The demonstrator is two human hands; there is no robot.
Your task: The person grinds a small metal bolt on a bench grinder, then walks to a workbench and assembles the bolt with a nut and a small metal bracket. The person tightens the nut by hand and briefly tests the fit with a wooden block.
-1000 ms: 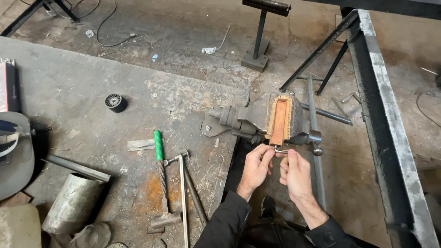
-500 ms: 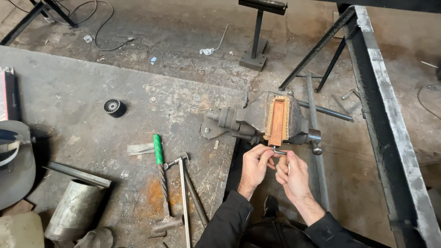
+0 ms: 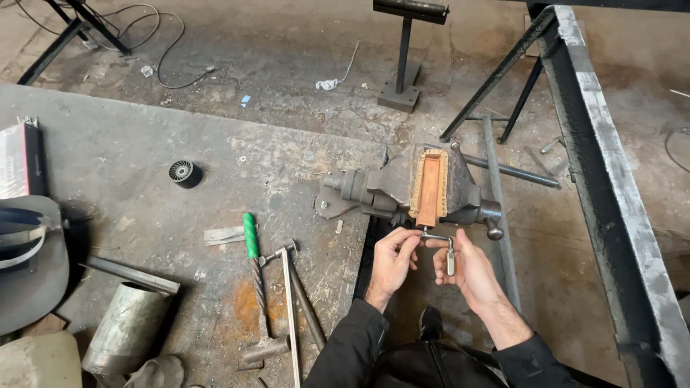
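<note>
While both hands pinch the bent rod (image 3: pixel 438 239) just below the vise (image 3: pixel 431 192), left hand (image 3: pixel 393 257) at its end by the vise, right hand (image 3: pixel 467 267) on the down-turned leg, it looks stiff, light steel, best gripped beside the bend, the hammer (image 3: pixel 253 287) lying on the table (image 3: pixel 129 165) well left.

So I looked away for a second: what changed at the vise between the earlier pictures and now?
Little. Both hands came slightly toward the person. The left hand and right hand keep hold of the small bent metal piece, which now hangs clear just below the vise; earlier it sat right at the jaws. The orange block stays clamped, and the tools on the bench have not moved.
</note>
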